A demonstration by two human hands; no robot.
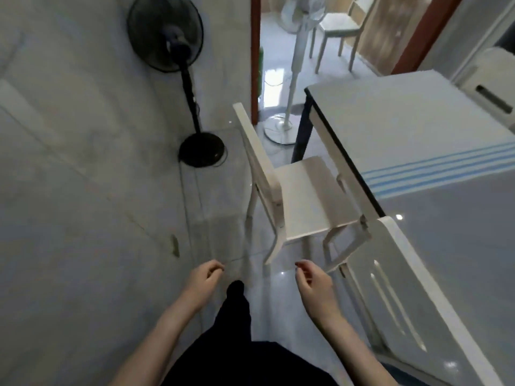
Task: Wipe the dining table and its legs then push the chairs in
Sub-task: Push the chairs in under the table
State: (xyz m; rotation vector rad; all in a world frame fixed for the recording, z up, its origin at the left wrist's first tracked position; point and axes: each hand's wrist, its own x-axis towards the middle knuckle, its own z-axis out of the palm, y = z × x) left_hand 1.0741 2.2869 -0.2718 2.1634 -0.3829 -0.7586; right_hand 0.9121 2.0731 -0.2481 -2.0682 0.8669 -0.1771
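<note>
Left hand (204,277) and right hand (312,280): fingers loosely curled, nothing held, low over the floor. White chair (306,196) pulled out, seat front at the dining table (390,115) edge, back toward the black pedestal fan (167,40). Striped cloth (434,168) flat on the tabletop, so wiping likely done. Second chair (404,288) just beside, on the right. Open floor behind the chair back; narrow gap between the chairs for the push.

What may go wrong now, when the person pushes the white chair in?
The white chair stands with a front leg close to the nearer chair; pushed in, they may collide. The glossy floor may be slippery. The black fan stands close behind the white chair; someone stepping there may knock it.
</note>
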